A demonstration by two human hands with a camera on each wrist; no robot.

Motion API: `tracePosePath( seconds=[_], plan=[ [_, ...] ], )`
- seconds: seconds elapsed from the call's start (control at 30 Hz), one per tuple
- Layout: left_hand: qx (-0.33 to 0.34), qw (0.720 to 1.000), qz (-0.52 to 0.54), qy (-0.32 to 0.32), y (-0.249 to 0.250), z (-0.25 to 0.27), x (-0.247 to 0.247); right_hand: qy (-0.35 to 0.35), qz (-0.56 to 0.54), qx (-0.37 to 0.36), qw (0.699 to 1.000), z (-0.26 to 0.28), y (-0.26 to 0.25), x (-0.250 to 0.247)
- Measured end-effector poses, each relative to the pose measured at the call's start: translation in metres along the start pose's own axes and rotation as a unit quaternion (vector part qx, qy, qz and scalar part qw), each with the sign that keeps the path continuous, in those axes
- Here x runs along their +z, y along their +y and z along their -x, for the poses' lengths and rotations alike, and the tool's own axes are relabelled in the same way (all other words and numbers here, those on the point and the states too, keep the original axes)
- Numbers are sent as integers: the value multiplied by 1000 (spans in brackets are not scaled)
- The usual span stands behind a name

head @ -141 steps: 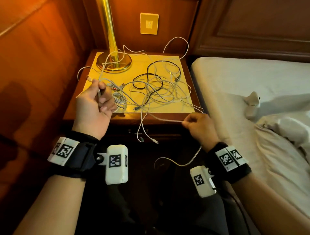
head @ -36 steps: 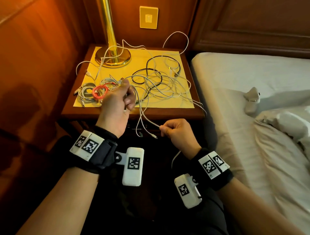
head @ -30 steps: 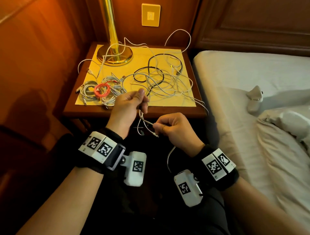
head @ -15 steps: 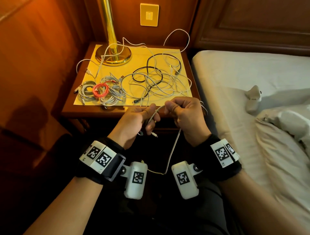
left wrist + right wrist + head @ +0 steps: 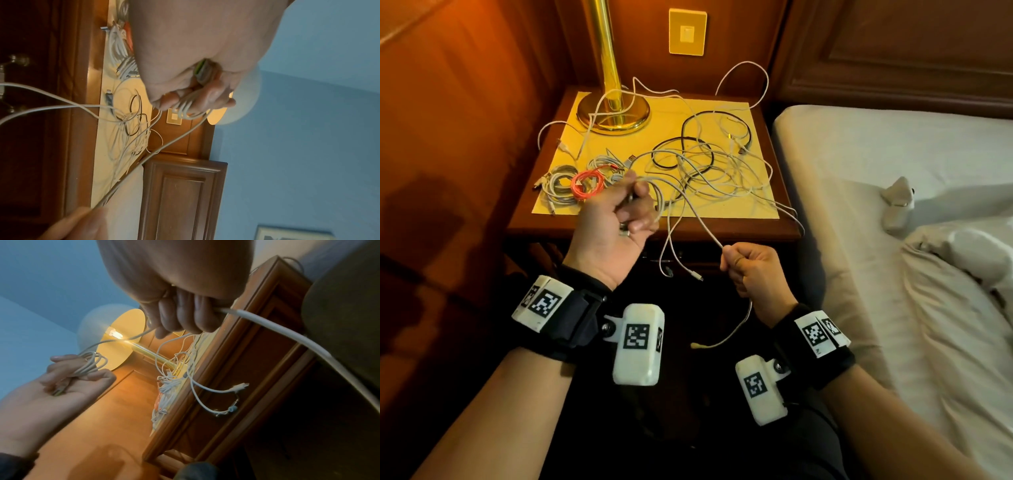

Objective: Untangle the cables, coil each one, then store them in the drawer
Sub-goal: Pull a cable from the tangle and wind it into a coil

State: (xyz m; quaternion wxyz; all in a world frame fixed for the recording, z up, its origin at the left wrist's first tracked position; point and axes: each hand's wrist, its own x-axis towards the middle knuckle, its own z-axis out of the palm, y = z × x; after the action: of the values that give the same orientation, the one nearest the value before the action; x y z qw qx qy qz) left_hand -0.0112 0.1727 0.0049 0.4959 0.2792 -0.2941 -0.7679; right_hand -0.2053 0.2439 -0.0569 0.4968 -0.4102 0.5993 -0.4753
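Fingers [image 5: 640, 219] of the left hand [image 5: 607, 229] curl over a few small loops of white cable [image 5: 702, 222], palm turned up above the nightstand's [image 5: 654, 231] front edge. From there that cable runs down to the right hand [image 5: 755, 274], a closed fist gripping it lower, in front of the drawer [image 5: 236, 386], its loose tail hanging below the wrist. Behind, tangled cables [image 5: 722, 171] sprawl over the yellow mat [image 5: 739, 209], beside coiled bundles [image 5: 571, 183] at its left.

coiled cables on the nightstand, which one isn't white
The orange coil, lying among the white coiled bundles at the front left of the nightstand, just beyond the left hand.
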Motion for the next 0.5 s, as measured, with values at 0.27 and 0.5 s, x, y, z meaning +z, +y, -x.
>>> tracePosePath(
  seconds=[0.27, 0.5],
  plan=[
    [79, 986, -136, 59, -11, -6, 17, -32, 209, -18, 977, 6, -12, 12],
    [64, 922, -381, 29, -31, -13, 10, -129, 208, -123, 962, 15, -51, 21]
  ],
)
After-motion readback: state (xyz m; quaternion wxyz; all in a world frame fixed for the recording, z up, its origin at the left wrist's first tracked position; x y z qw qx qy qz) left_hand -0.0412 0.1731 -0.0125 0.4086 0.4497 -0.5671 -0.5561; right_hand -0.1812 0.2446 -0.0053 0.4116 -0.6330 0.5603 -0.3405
